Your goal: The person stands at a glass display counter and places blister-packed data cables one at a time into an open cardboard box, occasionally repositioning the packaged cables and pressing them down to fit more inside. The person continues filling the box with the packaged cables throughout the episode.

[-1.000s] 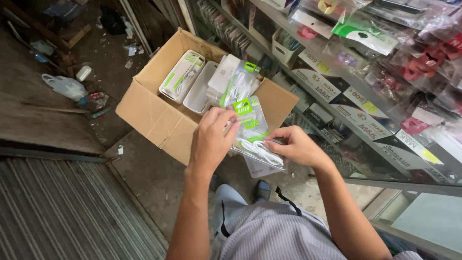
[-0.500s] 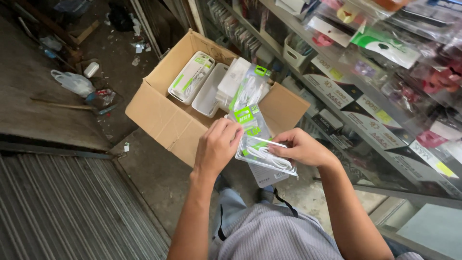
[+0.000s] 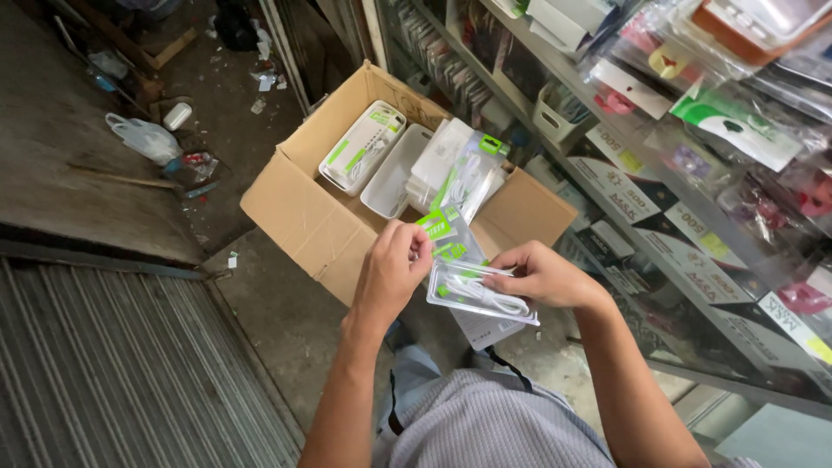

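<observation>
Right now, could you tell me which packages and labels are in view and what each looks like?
Clear cable packs, green-and-white cards, held in both hands.
Cardboard box, brown, open, on the floor.
White boxed packs, green trim, inside it.
Hanging clear bags, right, green, pink inserts.

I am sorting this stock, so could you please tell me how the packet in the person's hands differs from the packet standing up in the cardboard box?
The held packet lies nearly flat between the left hand and right hand; the boxed packet stands upright in the cardboard box, untouched. The held packet sits on top of other packets in the hands; the boxed packet leans among white trays. Both are clear, with green labels and a white cable.
</observation>
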